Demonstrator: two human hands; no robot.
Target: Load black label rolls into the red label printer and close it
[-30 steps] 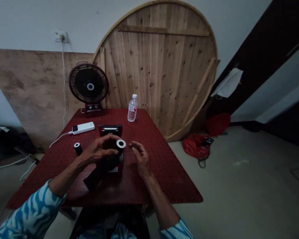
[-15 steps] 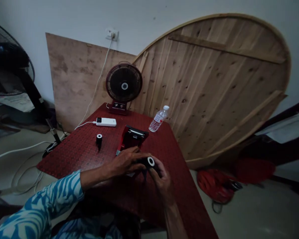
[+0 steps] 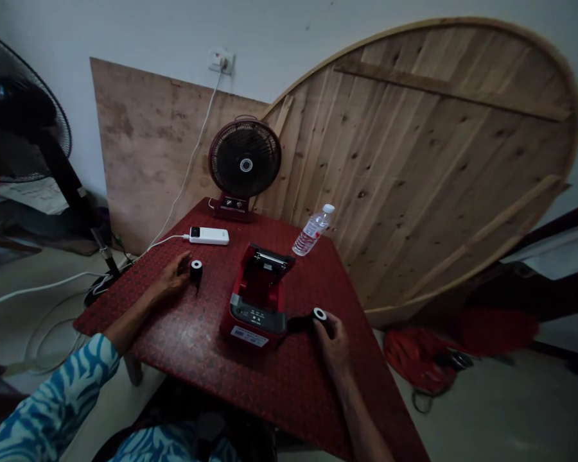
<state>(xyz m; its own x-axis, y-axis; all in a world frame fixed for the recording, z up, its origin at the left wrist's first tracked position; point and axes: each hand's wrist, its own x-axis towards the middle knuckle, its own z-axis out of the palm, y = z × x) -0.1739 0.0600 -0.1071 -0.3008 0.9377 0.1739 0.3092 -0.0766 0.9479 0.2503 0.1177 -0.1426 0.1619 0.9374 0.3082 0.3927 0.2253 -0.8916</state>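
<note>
A small red printer [image 3: 259,296] with its lid open sits mid-table. My right hand [image 3: 333,343] is closed round a black roll with a white core [image 3: 319,316], held just right of the printer; a black strip trails from the roll toward the printer. My left hand [image 3: 174,276] has reached out to the left and touches a second small black roll [image 3: 195,269] standing on the red tablecloth [image 3: 279,378]; its fingers curl beside the roll.
A white power bank [image 3: 209,235] on a cable, a red desk fan [image 3: 244,163] and a water bottle [image 3: 313,230] stand at the table's far end. A round wooden tabletop [image 3: 438,154] leans on the wall. A floor fan [image 3: 24,128] stands left; red items [image 3: 414,359] lie on the floor.
My left hand let go of the roll near the printer and moved left to the second roll. My right hand carried the first roll to the printer's right side. The printer is now uncovered.
</note>
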